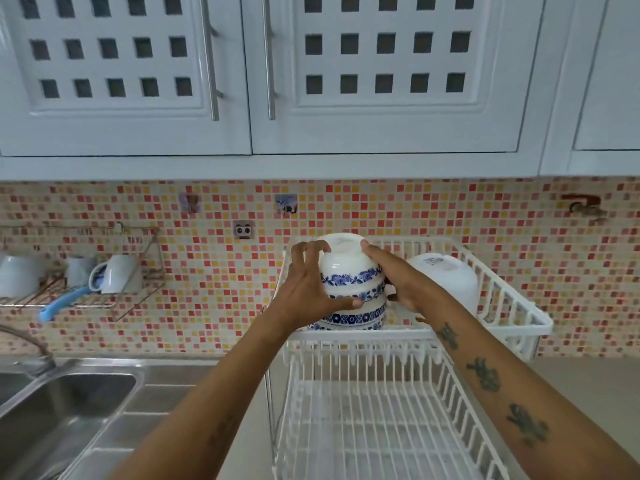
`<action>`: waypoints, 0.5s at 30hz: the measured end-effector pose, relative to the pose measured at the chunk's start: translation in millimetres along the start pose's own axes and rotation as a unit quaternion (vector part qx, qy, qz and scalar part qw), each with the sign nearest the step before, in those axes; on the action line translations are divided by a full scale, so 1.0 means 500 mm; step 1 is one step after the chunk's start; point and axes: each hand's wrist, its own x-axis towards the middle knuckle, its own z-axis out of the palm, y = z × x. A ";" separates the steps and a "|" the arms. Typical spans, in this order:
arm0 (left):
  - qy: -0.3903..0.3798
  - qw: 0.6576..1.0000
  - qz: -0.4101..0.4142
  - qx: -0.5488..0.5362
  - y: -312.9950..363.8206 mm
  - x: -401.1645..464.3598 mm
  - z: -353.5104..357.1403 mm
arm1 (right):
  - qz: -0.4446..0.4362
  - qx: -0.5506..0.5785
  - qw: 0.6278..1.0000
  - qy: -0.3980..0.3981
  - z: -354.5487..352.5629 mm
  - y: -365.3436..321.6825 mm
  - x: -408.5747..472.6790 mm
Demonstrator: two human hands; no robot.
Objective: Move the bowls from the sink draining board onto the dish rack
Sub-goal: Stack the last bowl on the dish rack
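A stack of upturned white bowls with blue flower bands [349,271] stands on the upper tier of the white wire dish rack [512,299]. My left hand [304,289] grips the stack's left side, thumb on the lower band. My right hand [391,271] presses against its right side, fingertips near the top bowl's base. To the right, behind my right wrist, a plain white bowl [450,278] lies upturned on the same tier. The steel draining board [152,410] beside the sink shows no bowls in its visible part.
The rack's lower tier [374,427] lies below my forearms. A steel sink [62,407] and tap [31,344] are at the lower left. A wall shelf [79,296] holds white cups and a blue-handled brush. White cupboards hang overhead.
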 end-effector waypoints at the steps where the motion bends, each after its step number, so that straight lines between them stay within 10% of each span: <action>1: -0.006 1.000 0.000 0.003 0.000 -0.001 0.000 | 0.000 -0.003 1.000 0.005 0.000 0.003 0.001; 15: -0.073 0.997 -0.029 -0.006 -0.007 0.002 0.020 | 0.001 -0.021 0.999 0.036 -0.007 0.051 0.020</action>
